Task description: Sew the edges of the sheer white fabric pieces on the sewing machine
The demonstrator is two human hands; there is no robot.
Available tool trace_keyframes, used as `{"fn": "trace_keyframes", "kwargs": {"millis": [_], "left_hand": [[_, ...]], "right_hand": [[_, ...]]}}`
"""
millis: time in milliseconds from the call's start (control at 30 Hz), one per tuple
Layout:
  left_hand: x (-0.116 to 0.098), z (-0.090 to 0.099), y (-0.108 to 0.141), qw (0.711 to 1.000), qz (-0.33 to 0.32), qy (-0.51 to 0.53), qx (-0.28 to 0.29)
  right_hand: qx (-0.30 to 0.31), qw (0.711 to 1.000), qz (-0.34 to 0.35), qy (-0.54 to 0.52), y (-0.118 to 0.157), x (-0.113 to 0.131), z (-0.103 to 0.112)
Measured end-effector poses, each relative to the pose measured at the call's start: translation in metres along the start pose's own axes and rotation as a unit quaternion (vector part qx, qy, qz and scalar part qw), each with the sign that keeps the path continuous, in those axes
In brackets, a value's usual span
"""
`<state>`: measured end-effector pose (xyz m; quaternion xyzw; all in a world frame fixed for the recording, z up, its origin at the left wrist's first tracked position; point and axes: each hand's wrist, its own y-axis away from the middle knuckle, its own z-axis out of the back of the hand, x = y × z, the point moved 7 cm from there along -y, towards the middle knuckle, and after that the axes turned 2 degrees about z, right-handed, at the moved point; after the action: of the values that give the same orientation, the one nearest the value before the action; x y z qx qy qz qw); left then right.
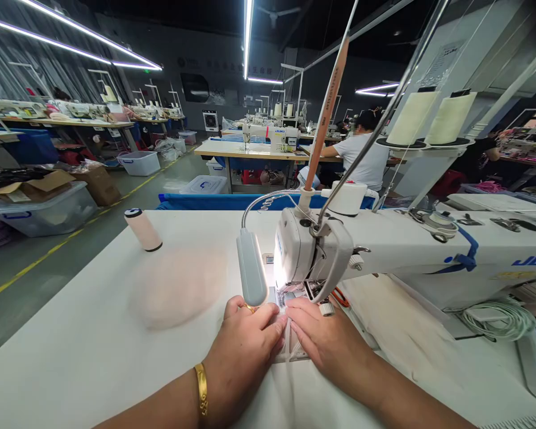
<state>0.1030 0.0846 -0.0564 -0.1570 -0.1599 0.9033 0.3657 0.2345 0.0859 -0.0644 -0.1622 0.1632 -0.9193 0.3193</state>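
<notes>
A white sewing machine (312, 250) stands on the white table, its needle area lit. Just in front of the presser foot, my left hand (245, 345) has its fingers bent and pressed on a thin pale strip (288, 351). Some gold-coloured metal shows by its index finger. My right hand (326, 339) lies to the right of the foot, fingers together on the same pale material. The strip runs between both hands toward the table's front edge. Sheer pale pink fabric (183, 286) lies left of the machine. More pale fabric (406, 322) is spread under the machine arm.
A pink thread spool (143, 230) stands at the table's back left. A grey lamp (252, 268) hangs beside the needle head. Coiled pale cord (495, 316) lies at right. Large thread cones (413, 116) stand behind the machine. A person (361, 149) sits further back.
</notes>
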Motion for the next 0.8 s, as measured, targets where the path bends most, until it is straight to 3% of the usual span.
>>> {"fn": "trace_keyframes", "kwargs": {"millis": [400,533,700,800], "left_hand": [[0.004,-0.004,-0.003,0.999,0.028,-0.007,0.040],[0.004,-0.004,-0.004,0.999,0.024,0.003,0.038],[0.008,-0.002,-0.005,0.997,0.008,0.070,0.039],[0.012,-0.001,-0.008,0.991,0.010,0.120,0.053]], "right_hand": [[0.015,1.000,-0.027,0.002,-0.002,-0.006,0.000],[0.002,1.000,-0.002,-0.006,0.002,-0.003,0.007],[0.119,0.987,0.038,-0.105,0.010,0.012,0.013],[0.123,0.984,0.037,-0.125,0.012,0.013,0.016]]}}
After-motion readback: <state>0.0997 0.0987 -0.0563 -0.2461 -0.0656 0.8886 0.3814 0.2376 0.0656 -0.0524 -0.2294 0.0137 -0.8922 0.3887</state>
